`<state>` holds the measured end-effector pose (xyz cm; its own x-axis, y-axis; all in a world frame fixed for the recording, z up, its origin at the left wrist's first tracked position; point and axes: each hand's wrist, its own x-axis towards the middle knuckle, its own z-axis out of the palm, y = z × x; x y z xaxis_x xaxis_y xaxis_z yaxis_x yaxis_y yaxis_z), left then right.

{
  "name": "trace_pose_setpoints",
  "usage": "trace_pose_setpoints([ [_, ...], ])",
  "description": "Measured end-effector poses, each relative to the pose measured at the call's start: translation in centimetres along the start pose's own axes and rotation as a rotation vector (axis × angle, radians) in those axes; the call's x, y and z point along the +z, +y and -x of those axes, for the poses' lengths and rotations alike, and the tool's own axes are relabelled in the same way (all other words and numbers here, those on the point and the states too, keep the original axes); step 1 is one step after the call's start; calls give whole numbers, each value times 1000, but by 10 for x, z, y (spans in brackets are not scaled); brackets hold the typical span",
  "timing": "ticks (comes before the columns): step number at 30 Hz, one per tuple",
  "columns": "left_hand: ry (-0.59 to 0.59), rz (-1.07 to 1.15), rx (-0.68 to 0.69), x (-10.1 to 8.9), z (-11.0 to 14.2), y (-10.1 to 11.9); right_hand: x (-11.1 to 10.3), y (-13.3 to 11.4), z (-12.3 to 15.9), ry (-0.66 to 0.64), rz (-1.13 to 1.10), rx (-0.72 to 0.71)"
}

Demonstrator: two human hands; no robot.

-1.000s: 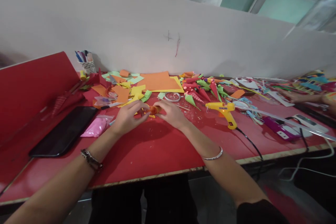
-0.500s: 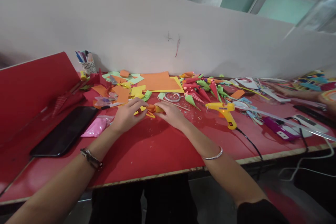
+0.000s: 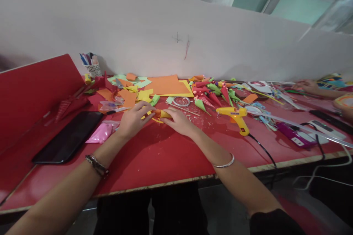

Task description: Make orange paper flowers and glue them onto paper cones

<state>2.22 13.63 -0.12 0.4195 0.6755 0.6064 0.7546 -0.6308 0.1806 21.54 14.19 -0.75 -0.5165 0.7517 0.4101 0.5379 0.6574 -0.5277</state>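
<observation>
Red table point(image 3: 154, 161) was strewn w/ paper bits point(image 3: 128, 99) as L hand point(image 3: 135, 119) & R hand point(image 3: 179, 120), fingers part-curled, pinched opp. ends of an orange-yellow paper piece point(image 3: 163, 114) btwn them mid-table, glue gun point(image 3: 236, 116) to its R.

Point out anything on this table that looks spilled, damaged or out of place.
Small pale scraps litter the red table between the right hand and the yellow glue gun, like unswept debris. The table's front edge looks rough and mottled, perhaps worn. The rest just looks cluttered.
</observation>
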Motion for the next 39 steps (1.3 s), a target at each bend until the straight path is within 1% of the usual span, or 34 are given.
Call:
trace_pose_setpoints([
  [3, 23, -21, 0, 0, 0, 0, 1, 1, -1, 20, 11, 15],
  [6, -16, 91, -29, 0, -1, 0, 2, 1, -1, 34, 9, 42],
  [9, -58, 186, -38, 1, -3, -1, 3, -1, 0, 39, -44, 62],
  [12, -56, 223, -29, 3, -3, -2, 3, -3, -1, 47, -99, 86],
  [19, -47, 220, 15, 3, -2, -5, 2, -6, -1, 41, -155, 144],
  [30, -13, 140, 84, 3, -1, -7, 4, -2, -1, 4, -300, 210],
  [36, 7, 150, 81, 0, -2, -4, 6, -1, -1, 3, -348, 200],
  [39, 66, 198, 33, -3, -2, 1, 6, -1, -2, 49, -370, 148],
])
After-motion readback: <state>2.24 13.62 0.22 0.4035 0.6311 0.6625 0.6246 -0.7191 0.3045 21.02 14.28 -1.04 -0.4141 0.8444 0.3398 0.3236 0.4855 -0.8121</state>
